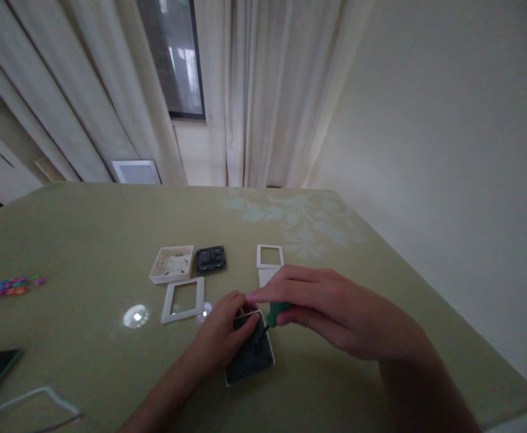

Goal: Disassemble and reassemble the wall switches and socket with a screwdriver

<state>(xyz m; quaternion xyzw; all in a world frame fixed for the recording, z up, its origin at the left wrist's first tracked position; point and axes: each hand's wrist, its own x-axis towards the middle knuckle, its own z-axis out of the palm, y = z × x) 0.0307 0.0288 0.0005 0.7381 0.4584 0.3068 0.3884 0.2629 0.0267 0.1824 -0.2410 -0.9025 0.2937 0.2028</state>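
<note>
While hands (222,329) (333,310) work the panel (251,358), tabletop (331,397) stretches to far edges (191,186).

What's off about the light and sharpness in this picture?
Head view: a bright reflection glares on the table; head view: dim overall, with the colourful pieces blurry and detail beside the green handle soft; head view: the left curtain slants, perhaps from a wide lens, and the top right corner darkens.
</note>
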